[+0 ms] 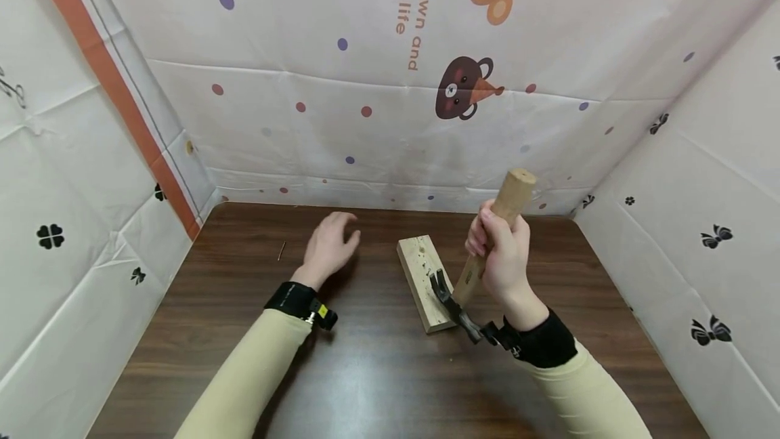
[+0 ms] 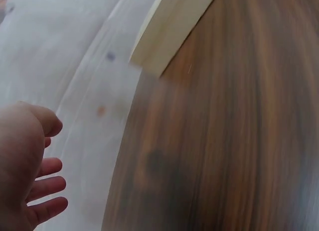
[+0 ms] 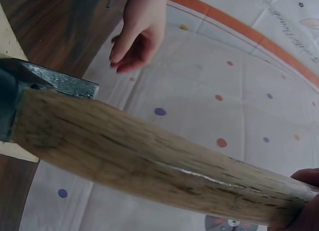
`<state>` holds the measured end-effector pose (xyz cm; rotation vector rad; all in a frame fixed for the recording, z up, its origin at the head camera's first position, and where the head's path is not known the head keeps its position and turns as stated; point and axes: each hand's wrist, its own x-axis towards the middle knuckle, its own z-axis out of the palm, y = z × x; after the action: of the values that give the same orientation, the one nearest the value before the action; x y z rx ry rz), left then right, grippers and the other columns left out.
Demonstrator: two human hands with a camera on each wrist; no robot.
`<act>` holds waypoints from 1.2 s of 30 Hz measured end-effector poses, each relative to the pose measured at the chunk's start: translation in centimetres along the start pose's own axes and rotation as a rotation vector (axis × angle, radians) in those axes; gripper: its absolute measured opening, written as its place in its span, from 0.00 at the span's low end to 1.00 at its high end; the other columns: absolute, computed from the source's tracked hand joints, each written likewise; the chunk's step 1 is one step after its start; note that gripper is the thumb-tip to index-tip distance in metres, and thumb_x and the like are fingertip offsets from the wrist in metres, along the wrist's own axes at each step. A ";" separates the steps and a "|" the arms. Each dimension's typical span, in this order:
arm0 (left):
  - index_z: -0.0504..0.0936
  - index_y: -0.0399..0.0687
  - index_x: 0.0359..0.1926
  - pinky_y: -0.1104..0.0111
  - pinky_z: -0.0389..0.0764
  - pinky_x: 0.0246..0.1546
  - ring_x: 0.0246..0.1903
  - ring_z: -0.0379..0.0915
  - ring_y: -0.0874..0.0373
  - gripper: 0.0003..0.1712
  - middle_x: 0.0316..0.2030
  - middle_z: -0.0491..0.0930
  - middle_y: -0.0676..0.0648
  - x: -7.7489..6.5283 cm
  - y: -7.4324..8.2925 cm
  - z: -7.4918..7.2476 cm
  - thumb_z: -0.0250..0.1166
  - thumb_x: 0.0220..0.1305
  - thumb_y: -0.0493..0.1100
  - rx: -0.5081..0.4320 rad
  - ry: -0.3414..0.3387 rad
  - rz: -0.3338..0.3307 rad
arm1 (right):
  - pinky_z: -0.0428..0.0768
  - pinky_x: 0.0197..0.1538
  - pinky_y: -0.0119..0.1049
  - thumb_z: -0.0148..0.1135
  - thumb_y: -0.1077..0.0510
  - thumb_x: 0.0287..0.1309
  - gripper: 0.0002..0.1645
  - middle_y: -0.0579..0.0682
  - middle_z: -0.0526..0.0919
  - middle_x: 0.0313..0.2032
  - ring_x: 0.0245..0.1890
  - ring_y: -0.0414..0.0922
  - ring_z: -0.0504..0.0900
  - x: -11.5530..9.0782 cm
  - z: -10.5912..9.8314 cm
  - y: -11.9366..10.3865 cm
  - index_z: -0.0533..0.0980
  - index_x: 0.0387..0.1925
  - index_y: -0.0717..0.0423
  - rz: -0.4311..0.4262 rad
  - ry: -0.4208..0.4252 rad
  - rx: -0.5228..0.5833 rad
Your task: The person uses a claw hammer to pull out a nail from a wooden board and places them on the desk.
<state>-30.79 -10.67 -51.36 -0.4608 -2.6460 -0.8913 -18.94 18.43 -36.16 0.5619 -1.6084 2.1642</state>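
Note:
My right hand (image 1: 504, 256) grips the wooden handle of a claw hammer (image 1: 514, 192), whose butt end points up and away. The hammer's dark metal head (image 1: 447, 300) overlaps the near right part of a pale wooden block (image 1: 418, 269) in the head view. Small dark marks show on the block's top face. To the left of the block, my left hand (image 1: 329, 246) is held over the table with relaxed fingers and nothing in them. A thin nail (image 1: 282, 251) lies left of that hand. In the right wrist view the hammer handle (image 3: 149, 151) spans the frame.
A dark brown wood-grain table (image 1: 359, 371) carries these things. Patterned white sheeting (image 1: 317, 134) rises along the table's back edge, with more white sheeting on the left (image 1: 79, 303) and right (image 1: 670, 222). Both wrists wear black bands.

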 end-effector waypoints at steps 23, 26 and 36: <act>0.64 0.37 0.81 0.55 0.63 0.77 0.80 0.56 0.44 0.32 0.80 0.62 0.39 1.5 6.1 7.5 0.55 0.86 0.47 -0.031 -0.467 0.148 | 0.63 0.21 0.33 0.53 0.52 0.81 0.15 0.46 0.63 0.19 0.15 0.40 0.61 4.2 1.1 3.3 0.69 0.37 0.57 0.264 -0.029 -0.253; 0.65 0.36 0.80 0.55 0.65 0.76 0.79 0.59 0.45 0.31 0.79 0.64 0.38 1.7 6.2 7.4 0.55 0.86 0.46 -0.049 -0.493 0.138 | 0.62 0.21 0.33 0.53 0.52 0.82 0.17 0.47 0.62 0.19 0.14 0.40 0.60 4.5 1.4 3.6 0.68 0.38 0.62 0.270 -0.046 -0.259; 0.69 0.36 0.78 0.56 0.69 0.74 0.74 0.67 0.44 0.29 0.75 0.71 0.36 2.1 6.7 7.5 0.58 0.84 0.43 -0.061 -0.487 0.098 | 0.64 0.21 0.33 0.54 0.52 0.83 0.14 0.47 0.65 0.20 0.14 0.39 0.61 5.6 2.2 5.1 0.69 0.39 0.56 0.320 -0.036 -0.301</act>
<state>-31.46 -0.56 -52.70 -0.9176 -2.9935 -0.9262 -26.19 15.31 -36.74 0.2673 -2.1160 2.0685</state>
